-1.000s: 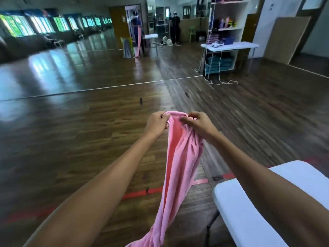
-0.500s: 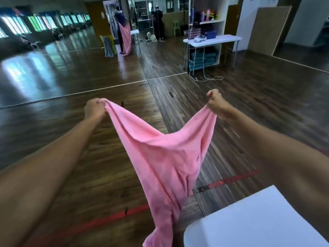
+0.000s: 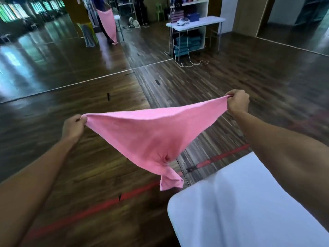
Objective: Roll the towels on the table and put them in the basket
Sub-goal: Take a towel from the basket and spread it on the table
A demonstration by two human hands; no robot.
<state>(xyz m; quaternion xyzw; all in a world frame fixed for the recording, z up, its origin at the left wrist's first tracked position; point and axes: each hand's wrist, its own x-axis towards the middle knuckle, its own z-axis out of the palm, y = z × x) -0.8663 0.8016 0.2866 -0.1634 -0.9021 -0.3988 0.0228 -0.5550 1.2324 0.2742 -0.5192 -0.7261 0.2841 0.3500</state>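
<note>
Dark wood floor (image 3: 231, 82), glossy and striped with planks, fills most of what I see through the head camera, and it runs out to a mirror wall (image 3: 53, 50) across the far left. Next in size is the white table (image 3: 240, 211), whose rounded corner takes up the lower right beneath the person's right forearm. The pink towel (image 3: 153, 132) hangs in the air over the floor, just left of and beyond that corner, and I see it touching neither table nor floor. Its top edge is stretched almost taut between the two hands. The cloth below sags into a triangle whose lowest point is bunched into a twisted tail, dangling near the table corner. The left grip (image 3: 73, 128) pinches the towel's left corner between thumb and curled fingers, lower in my view. The right grip (image 3: 237, 101) is a fist closed round the opposite corner, higher and well apart from the other. A red tape line (image 3: 89, 211) crosses the floor diagonally under the towel's tail. Far off stands a second white table (image 3: 195, 22), with a pale cable (image 3: 188, 63) trailing from it onto the floor. The mirror shows a small pink reflection (image 3: 107, 24) of the towel.
</note>
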